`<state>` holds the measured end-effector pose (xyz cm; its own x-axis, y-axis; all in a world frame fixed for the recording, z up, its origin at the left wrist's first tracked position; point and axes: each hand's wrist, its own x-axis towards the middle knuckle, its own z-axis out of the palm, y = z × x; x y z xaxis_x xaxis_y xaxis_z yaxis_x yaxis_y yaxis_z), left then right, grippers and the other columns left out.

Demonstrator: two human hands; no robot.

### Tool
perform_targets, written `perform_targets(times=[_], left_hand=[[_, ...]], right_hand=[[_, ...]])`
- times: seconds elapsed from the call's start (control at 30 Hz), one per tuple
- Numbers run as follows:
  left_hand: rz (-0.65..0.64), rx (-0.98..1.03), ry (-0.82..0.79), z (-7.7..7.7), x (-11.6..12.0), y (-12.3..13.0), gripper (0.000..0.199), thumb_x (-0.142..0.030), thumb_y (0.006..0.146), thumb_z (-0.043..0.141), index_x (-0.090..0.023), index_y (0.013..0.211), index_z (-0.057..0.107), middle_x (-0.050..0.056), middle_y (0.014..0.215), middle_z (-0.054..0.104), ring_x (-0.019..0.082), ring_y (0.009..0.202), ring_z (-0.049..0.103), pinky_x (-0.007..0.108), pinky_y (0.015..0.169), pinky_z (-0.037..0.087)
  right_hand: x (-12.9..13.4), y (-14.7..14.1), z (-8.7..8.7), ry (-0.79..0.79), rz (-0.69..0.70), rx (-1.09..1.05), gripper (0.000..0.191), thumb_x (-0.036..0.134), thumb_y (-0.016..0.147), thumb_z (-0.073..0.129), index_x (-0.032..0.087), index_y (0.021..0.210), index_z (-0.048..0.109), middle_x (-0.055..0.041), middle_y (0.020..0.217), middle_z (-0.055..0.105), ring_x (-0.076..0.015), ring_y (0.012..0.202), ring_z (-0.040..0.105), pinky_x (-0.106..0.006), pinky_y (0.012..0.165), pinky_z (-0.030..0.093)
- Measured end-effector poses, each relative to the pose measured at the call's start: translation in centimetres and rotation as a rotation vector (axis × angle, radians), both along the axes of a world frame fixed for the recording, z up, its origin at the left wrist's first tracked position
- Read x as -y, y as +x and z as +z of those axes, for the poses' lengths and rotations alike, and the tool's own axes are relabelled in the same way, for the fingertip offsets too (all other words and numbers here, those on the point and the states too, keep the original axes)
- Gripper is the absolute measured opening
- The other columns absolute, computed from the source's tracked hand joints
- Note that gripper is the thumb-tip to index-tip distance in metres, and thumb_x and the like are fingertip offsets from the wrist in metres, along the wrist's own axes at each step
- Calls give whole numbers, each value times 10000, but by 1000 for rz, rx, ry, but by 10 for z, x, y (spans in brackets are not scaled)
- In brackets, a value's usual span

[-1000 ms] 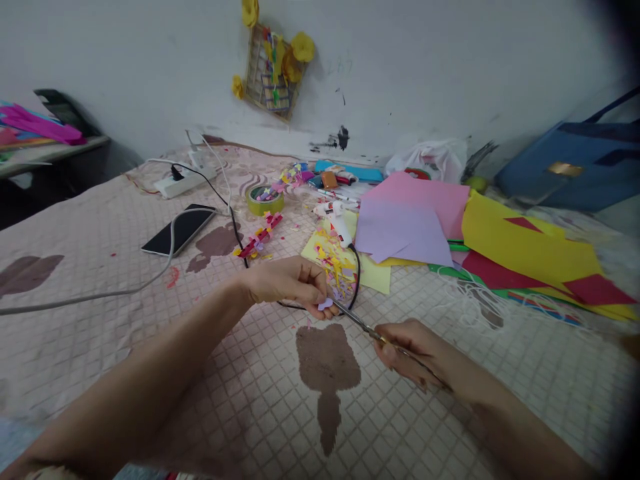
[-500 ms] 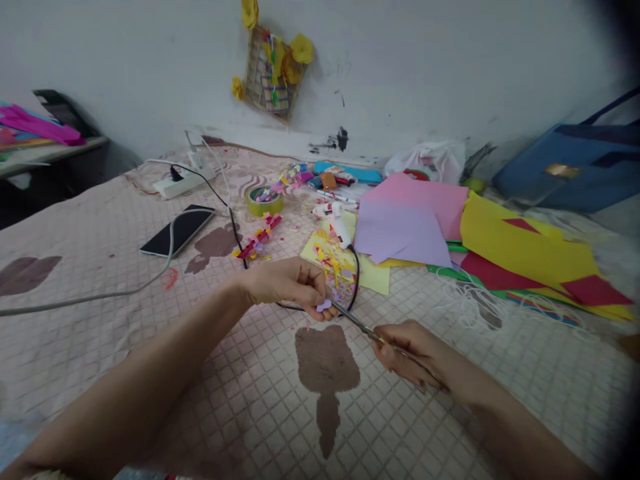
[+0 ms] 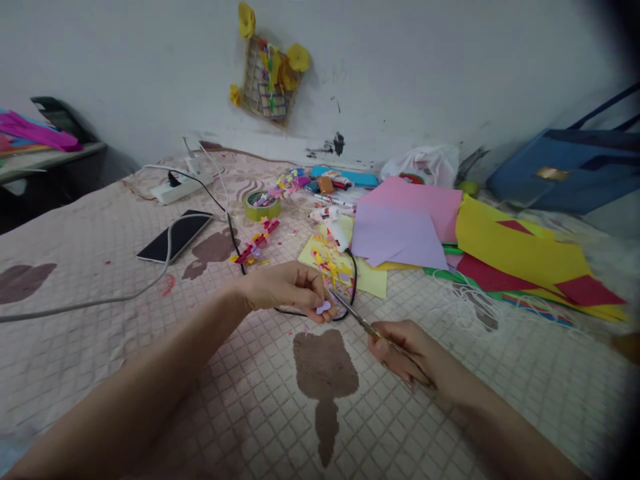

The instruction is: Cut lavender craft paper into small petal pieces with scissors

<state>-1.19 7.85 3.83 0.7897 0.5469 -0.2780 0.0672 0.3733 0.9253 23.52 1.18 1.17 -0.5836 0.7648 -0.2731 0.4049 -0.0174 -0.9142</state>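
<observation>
Nearer to me than the glue gun (image 3: 338,233), my left hand (image 3: 285,287) pinches 1 small purple paper (image 3: 323,307), probably so its edge is free toward the scissors (image 3: 357,317), which my right hand (image 3: 406,352) grips.

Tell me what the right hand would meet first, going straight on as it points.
The right hand points its scissors forward and leftward, so the blades would probably meet the left hand first, which holds the lilac piece. Depth is unclear; they might pass it toward the paper scraps.
</observation>
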Motion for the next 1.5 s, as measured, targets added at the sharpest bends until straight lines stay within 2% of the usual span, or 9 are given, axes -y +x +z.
perform_targets(times=[0.1, 0.3, 0.57, 0.63, 0.8, 1.0, 1.2, 1.33, 1.5], left_hand=[[68, 23, -7, 1, 3, 4, 118, -173, 685, 674, -105, 679, 578, 50, 817, 671, 104, 749, 639, 218, 703, 504], [331, 56, 16, -5, 14, 21, 168, -215, 681, 688, -102, 716, 569, 31, 748, 655, 83, 697, 618, 206, 688, 487], [521, 25, 104, -12, 28, 38, 180, -263, 711, 657, -121, 702, 546, -6, 677, 591, 73, 638, 562, 218, 665, 455], [529, 6, 134, -11, 33, 42, 177, -265, 714, 651, -121, 688, 551, -2, 679, 580, 77, 653, 551, 217, 669, 443], [517, 32, 186, -11, 40, 49, 184, -274, 708, 649, -121, 682, 551, 41, 840, 598, 103, 746, 554, 244, 711, 435], [481, -27, 237, -14, 42, 51, 174, -276, 728, 622, -126, 689, 543, 4, 689, 565, 85, 659, 515, 217, 653, 408], [462, -80, 226, -15, 43, 51, 171, -278, 718, 627, -125, 703, 552, 4, 685, 574, 91, 665, 529, 215, 651, 408], [403, -71, 193, -18, 40, 48, 206, -310, 715, 632, -117, 712, 559, 12, 689, 587, 91, 660, 541, 221, 654, 422], [338, -122, 182, -14, 37, 46, 235, -337, 726, 617, -105, 716, 583, 27, 684, 606, 92, 632, 552, 219, 622, 430]], right_hand=[[-2, -5, -2, -22, -121, -107, 429, 577, 801, 421, 181, 640, 452, 75, 426, 348, -61, 366, 275, -194, 364, 231], [-2, -19, 3, -17, -340, -203, 489, 643, 742, 431, 164, 671, 499, 76, 396, 361, -63, 344, 284, -198, 357, 245], [-4, -30, 7, 128, -489, -178, 317, 484, 719, 564, 169, 722, 526, 69, 454, 413, -77, 394, 373, -204, 383, 303], [-5, -32, 6, 161, -500, -177, 280, 443, 727, 570, 166, 758, 548, 66, 470, 418, -81, 407, 384, -206, 391, 304], [-4, -35, 2, 173, -523, -213, 244, 400, 751, 555, 161, 804, 556, 65, 481, 426, -83, 421, 377, -211, 408, 287], [-5, -34, 5, 173, -511, -197, 209, 363, 761, 542, 155, 777, 541, 69, 461, 425, -77, 406, 373, -206, 398, 280], [-6, -33, 6, 179, -479, -178, 183, 334, 771, 514, 162, 708, 513, 67, 451, 417, -72, 401, 375, -200, 395, 281], [-6, -33, 9, 162, -460, -175, 174, 332, 754, 514, 165, 706, 508, 71, 448, 414, -71, 400, 363, -196, 391, 275], [-6, -35, 11, 143, -451, -150, 191, 350, 742, 517, 167, 685, 512, 67, 450, 414, -74, 398, 362, -201, 392, 288]])
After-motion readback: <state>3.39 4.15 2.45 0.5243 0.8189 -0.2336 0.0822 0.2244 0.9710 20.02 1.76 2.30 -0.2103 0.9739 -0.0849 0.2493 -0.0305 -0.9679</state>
